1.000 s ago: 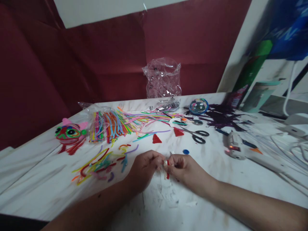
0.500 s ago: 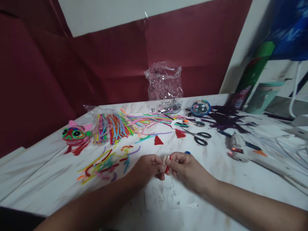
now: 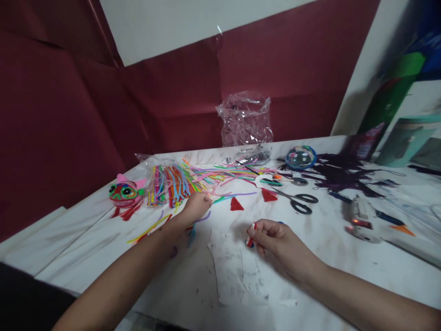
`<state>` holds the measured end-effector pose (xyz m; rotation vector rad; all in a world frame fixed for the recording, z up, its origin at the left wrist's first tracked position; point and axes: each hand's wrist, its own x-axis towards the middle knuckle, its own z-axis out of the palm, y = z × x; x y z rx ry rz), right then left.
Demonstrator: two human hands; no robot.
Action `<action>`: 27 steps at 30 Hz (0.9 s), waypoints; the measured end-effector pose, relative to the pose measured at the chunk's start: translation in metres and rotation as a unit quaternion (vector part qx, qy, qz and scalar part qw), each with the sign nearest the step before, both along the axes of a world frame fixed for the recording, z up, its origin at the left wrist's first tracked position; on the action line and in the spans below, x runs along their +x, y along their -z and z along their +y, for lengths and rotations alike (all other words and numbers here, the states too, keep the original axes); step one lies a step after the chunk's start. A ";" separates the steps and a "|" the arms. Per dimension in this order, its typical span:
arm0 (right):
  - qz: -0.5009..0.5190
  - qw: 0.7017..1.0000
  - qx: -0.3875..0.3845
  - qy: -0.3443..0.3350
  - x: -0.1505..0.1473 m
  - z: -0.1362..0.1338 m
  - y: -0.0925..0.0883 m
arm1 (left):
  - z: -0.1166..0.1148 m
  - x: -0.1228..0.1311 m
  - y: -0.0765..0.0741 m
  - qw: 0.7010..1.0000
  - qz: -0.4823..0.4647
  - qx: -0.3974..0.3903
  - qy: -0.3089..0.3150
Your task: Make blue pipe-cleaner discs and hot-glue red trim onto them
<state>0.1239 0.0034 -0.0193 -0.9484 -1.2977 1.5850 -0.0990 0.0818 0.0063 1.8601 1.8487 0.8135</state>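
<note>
My right hand [image 3: 275, 236] pinches a small red and white piece [image 3: 251, 235] that looks like pipe cleaner, held just above the table. A bit of blue shows below that piece. Over the loose pipe cleaners my left hand [image 3: 196, 207] is stretched out, its fingers curled in; what they hold, if anything, is hidden. Just beyond that hand lies a bundle of coloured pipe cleaners [image 3: 172, 184], partly in a clear bag. Two red triangles of fuzzy material, one nearer [image 3: 236, 204] and one farther [image 3: 268, 195], rest right of my left hand.
Black-handled scissors [image 3: 299, 202] lie beyond my right hand. A glue gun [image 3: 361, 220] with a glowing red light is at the right. At the left stands a pink fuzzy animal figure [image 3: 126, 195]. A marked paper sheet [image 3: 234, 271] lies between my arms; a clear dome [image 3: 301, 157] sits farther back.
My left hand has let go of the red and white piece and moved left and forward over the pipe cleaners. My right hand keeps the piece. The view has shifted slightly left.
</note>
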 end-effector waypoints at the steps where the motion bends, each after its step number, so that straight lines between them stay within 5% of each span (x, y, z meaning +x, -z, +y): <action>1: -0.002 1.000 0.002 -0.001 0.000 0.000 0.000 | 0.004 0.002 0.004 1.000 0.015 -0.007 0.009; 7: 0.007 1.000 0.001 -0.007 0.000 0.001 0.003 | 0.014 0.002 0.012 0.997 0.055 -0.008 0.051; 21: -0.013 1.000 0.006 -0.016 0.002 0.003 0.008 | -0.010 -0.063 -0.009 0.994 0.084 0.057 -0.036; 27: -0.019 1.000 0.006 -0.022 0.000 0.006 0.016 | -0.035 -0.054 -0.003 0.987 0.129 0.021 0.095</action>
